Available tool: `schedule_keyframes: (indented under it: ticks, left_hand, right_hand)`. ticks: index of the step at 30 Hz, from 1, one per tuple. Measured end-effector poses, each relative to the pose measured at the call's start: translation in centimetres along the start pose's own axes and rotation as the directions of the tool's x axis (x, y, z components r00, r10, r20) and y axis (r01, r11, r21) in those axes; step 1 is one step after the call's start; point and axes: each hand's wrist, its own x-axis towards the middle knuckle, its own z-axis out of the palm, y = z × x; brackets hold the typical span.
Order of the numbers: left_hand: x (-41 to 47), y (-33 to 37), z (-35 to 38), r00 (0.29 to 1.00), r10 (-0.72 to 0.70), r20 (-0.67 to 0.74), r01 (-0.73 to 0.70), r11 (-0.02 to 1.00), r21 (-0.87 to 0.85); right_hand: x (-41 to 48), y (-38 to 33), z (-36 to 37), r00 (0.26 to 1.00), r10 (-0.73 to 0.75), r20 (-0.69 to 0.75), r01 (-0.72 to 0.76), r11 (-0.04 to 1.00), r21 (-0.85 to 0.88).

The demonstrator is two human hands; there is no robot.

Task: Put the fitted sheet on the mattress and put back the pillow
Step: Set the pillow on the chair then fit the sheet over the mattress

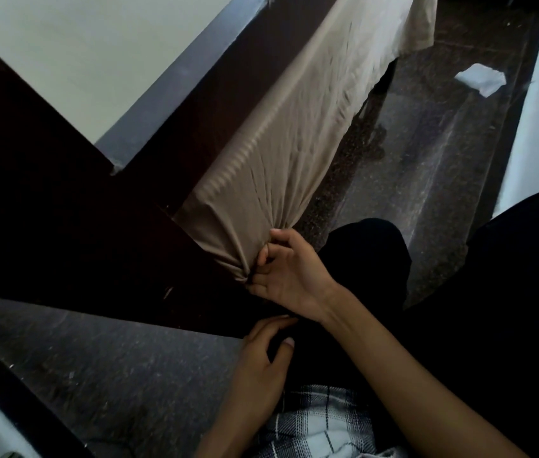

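A dark speckled floor (427,153) fills most of my view, with pale wall (63,61) beyond the dark wooden bed frame (79,200). The tan fitted sheet (294,127) stretches along the mattress side, its far end hanging loose and cut off by the top edge. My right hand (289,274) pinches the gathered corner of the sheet against the frame. My left hand (261,361) rests half-curled on my dark trousers, holding nothing (fingertips lost in shadow). A white scrap (481,79) lies on the floor.
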Motion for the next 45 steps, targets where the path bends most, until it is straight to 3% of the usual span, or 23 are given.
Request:
schedule_keyframes:
  ticks: [5,7,10,12,15,19,22,26,29,32,33,36,39,45]
  left_hand:
    - [0.3,-0.1,0.2,1.000,-0.006,0.011,0.006,1.000,0.026]
    - [0.6,0.0,0.3,1.000,0.006,0.016,-0.007,0.998,0.057]
    - [0.6,0.1,0.6,0.999,0.021,0.029,-0.024,0.994,0.103]
    - [0.5,0.1,0.5,0.999,0.007,0.039,-0.011,0.994,0.105]
    - [0.5,-0.1,0.4,1.000,0.019,0.023,-0.021,0.998,0.064]
    - [0.7,-0.2,0.5,0.999,0.033,0.025,-0.035,0.998,0.052]
    - [0.7,-0.1,0.4,0.999,0.023,0.034,-0.025,0.998,0.055]
    - [0.8,0.2,0.3,0.997,0.073,0.007,-0.073,0.997,0.026]
    - [0.6,0.0,0.5,0.998,0.069,0.010,-0.069,0.997,0.030]
    - [0.4,-0.3,0.4,0.999,0.054,-0.006,-0.054,0.998,0.038]
    - [0.4,-0.3,0.3,0.999,0.046,-0.011,-0.046,0.998,0.035]
    - [0.3,-0.2,0.1,0.999,0.038,-0.025,-0.037,0.999,0.021]
    - [0.3,0.0,-0.1,1.000,0.000,-0.028,-0.001,0.998,-0.062]
    - [0.7,0.3,-0.2,0.999,-0.043,-0.001,0.043,0.998,-0.039]
  right_hand:
    - [-0.2,-0.5,0.4,0.999,0.039,-0.016,-0.040,0.998,-0.046]
    - [-1.4,-0.9,0.8,0.997,0.083,-0.004,-0.082,0.967,-0.241]
    - [-2.9,-1.8,0.4,0.997,-0.078,0.014,0.067,0.736,-0.673]
    - [-3.2,-2.1,-0.4,0.969,-0.213,0.125,0.223,0.536,-0.814]
    - [-3.1,-1.7,-0.6,0.945,-0.208,0.253,0.313,0.341,-0.886]
    - [-2.9,-1.4,-1.2,0.943,-0.150,0.296,0.328,0.282,-0.902]
    - [-3.4,-2.0,-0.9,0.955,-0.029,0.295,0.290,0.292,-0.911]
    - [-3.7,-1.9,-0.2,0.937,-0.057,0.343,0.348,0.116,-0.930]
    - [-3.5,-1.2,-0.2,0.931,-0.100,0.351,0.363,0.148,-0.920]
    - [-3.3,-0.9,-0.3,0.956,-0.071,0.286,0.292,0.360,-0.886]
    - [-3.0,-0.4,-0.3,0.959,-0.086,0.271,0.283,0.386,-0.878]
    - [-2.0,1.1,0.0,0.955,-0.192,0.225,0.281,0.348,-0.894]
    - [-1.2,2.6,-0.1,0.965,-0.199,0.168,0.216,0.250,-0.944]
    - [-0.3,1.7,-1.0,0.963,-0.179,0.204,0.248,0.274,-0.929]
